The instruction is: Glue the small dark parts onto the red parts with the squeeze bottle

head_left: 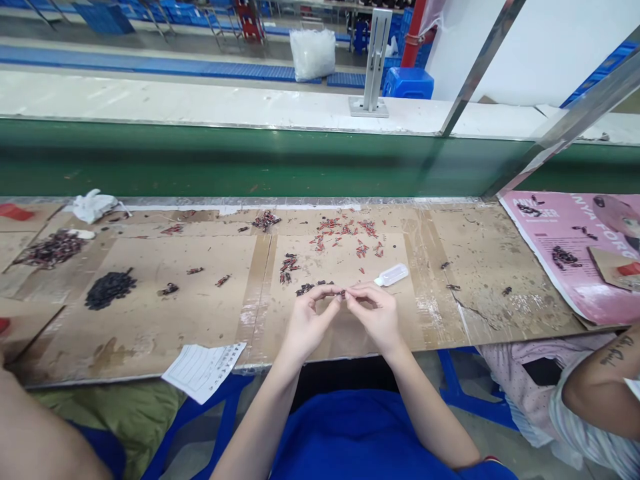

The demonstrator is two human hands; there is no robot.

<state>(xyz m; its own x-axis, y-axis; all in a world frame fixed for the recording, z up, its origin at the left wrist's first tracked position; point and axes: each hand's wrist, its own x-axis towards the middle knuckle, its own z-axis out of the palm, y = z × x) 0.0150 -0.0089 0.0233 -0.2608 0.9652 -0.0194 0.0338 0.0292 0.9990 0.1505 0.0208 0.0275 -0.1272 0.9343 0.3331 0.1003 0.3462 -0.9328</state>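
My left hand (pixel 311 321) and my right hand (pixel 376 316) meet over the cardboard-covered table, fingertips pinched together. Between them is a small dark-red part (pixel 343 294), mostly hidden by the fingers. Just beyond my left hand lies a row of small black parts (pixel 306 289). A clear squeeze bottle (pixel 393 275) with a white tip rests on its side behind my right hand. Farther back are scattered red pieces (pixel 349 230) and a little heap of red-and-black parts (pixel 289 267).
To the left lie a black pile (pixel 110 289), a dark-red pile (pixel 53 249) and a white glove (pixel 94 205). A paper sheet (pixel 203 371) overhangs the front edge. A green conveyor side (pixel 225 160) runs behind. Other people's arms (pixel 607 380) show at both sides.
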